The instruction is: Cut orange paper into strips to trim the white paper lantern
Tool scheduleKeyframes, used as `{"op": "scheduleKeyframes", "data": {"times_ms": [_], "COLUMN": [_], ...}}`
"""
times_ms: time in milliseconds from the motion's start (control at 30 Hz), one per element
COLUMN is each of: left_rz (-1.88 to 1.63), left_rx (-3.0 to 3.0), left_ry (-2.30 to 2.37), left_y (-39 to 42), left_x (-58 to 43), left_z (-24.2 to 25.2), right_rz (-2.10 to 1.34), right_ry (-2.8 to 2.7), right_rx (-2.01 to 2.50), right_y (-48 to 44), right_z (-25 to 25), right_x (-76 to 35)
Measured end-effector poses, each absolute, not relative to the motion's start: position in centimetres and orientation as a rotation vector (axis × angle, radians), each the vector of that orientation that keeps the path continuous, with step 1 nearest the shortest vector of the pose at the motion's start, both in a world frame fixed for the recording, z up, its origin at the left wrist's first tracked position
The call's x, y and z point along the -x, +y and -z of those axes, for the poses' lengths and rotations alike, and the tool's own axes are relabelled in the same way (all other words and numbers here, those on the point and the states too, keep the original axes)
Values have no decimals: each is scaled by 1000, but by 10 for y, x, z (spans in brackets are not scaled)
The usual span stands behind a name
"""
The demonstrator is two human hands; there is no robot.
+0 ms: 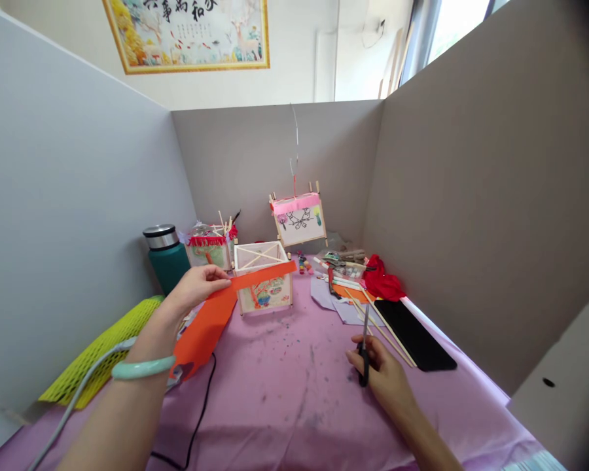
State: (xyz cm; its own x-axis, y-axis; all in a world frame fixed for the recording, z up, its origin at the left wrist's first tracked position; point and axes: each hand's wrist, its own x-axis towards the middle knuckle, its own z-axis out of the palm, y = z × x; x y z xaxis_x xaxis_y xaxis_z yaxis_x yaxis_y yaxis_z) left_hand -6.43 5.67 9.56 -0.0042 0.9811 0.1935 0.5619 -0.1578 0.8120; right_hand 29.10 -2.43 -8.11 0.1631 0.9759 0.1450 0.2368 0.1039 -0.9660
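Observation:
My left hand (202, 285) pinches one end of an orange paper strip (265, 275), which stretches to the right across the upper front of a box-shaped lantern (262, 294) with a wooden stick frame and a drawing on its side. Beneath my left hand lies a larger orange sheet (209, 330). Toward the right, my right hand (375, 366) holds scissors (364, 356) by their dark handles, blades pointing up and away from me. The scissors are well apart from the strip.
Behind hangs a second lantern (300, 220) on a wire. A green bottle (167, 261), yellow mesh (103, 350) and a decorated box (209, 252) are at left. On the right lie sticks (387, 330), a black tablet-like slab (415, 335) and red cloth (383, 280).

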Motion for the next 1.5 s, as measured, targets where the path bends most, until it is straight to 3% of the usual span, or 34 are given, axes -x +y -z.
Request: {"op": "scheduleKeyframes", "data": {"times_ms": [167,367,567,767,1067,1300,1500], "left_rz": [-1023,-735,-614,-612,-644,-1045,-1740], "left_rx": [-1921,-2275,-2174,-2124,-2240,-1725,-1137], "left_ry": [1600,1632,1324,1275,1477,1326,918], "left_y": [54,39,22,29,57,54,50], "left_x": [67,65,61,62,78,86,48], "left_z": [-94,-92,-95,-97,-93,-85,-74], "right_rz": [-864,-925,-957,-885,-931,-957,-1092], "right_ry": [-1306,-1286,-1171,-1063,-990,-923,-1048], "right_rx": [1372,1339,1100,865,771,773,710], "right_y": [-25,-27,3,58,100,115,100], "right_z": [79,74,26,-19,-15,4,3], "right_x": [-290,-288,-265,-221,-182,-200,-193]}}
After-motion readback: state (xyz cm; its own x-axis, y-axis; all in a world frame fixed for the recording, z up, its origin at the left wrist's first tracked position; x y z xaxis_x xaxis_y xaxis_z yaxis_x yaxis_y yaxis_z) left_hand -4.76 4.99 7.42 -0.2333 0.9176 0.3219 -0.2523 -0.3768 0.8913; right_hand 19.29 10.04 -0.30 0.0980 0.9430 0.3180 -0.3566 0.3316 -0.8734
